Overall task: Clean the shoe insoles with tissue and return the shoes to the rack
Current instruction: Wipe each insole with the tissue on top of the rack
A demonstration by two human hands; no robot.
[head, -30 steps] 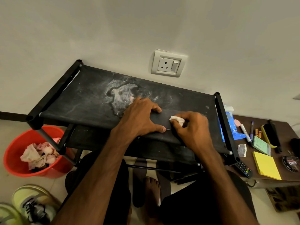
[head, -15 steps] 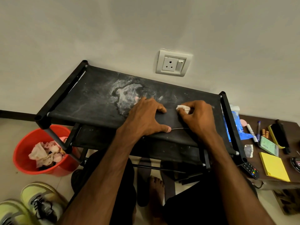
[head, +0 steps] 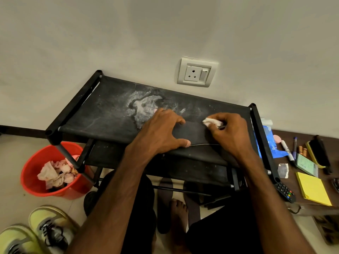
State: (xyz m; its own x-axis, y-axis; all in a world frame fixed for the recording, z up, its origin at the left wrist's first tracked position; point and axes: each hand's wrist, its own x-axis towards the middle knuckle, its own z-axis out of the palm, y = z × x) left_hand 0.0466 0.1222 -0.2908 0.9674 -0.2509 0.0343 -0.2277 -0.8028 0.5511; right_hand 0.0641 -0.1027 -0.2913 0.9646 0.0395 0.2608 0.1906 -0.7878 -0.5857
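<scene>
Matt black cloth shelf (head: 110, 114) dusted white, crumpled tissue (head: 211, 122), glossy red plastic bucket (head: 33, 180).

- Tissue (head: 211, 122) mostly buried in the right hand (head: 229, 134); I see only a white corner.
- Insole (head: 192, 133): its outline is lost to me against the black fabric of the rack (head: 110, 114).
- Sneakers (head: 49, 233) cut off at the bottom-left edge.
- Desk (head: 310, 141) items' labels too small to read.

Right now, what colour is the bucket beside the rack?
Red; the bucket shows clearly at lower left in the head view.
</scene>
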